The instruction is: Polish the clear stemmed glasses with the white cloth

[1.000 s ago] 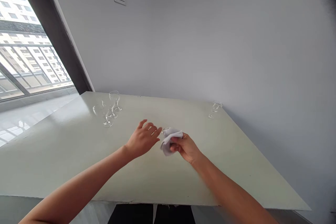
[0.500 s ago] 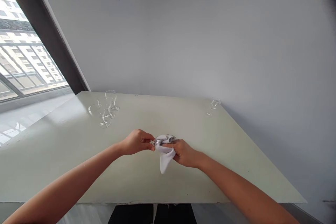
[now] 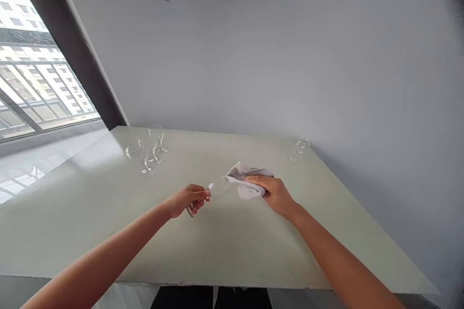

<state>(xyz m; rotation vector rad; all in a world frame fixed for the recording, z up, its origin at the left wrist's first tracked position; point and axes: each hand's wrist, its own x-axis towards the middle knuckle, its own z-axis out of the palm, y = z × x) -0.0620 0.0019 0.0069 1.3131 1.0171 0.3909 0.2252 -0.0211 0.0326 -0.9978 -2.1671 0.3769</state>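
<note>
My left hand (image 3: 190, 200) is closed on the stem of a clear wine glass (image 3: 219, 189). The glass is tilted on its side, its bowl toward the right and its foot below my fingers. In my right hand (image 3: 277, 195) is a crumpled white cloth (image 3: 250, 184), gripped between thumb and fingers. The cloth's left edge is right at the mouth of the glass; whether they touch I cannot tell. Both hands are above the middle of the pale table.
Several clear wine glasses (image 3: 148, 171) stand grouped at the table's left back. One more glass (image 3: 301, 146) stands by the right back edge. The pale table (image 3: 203, 246) meets a grey wall (image 3: 275, 58); a window (image 3: 39, 67) is at left.
The cloth, wrapped around the glass before, has moved right and up off the bowl with my right hand. My left hand still holds the glass, whose bowl now shows.
</note>
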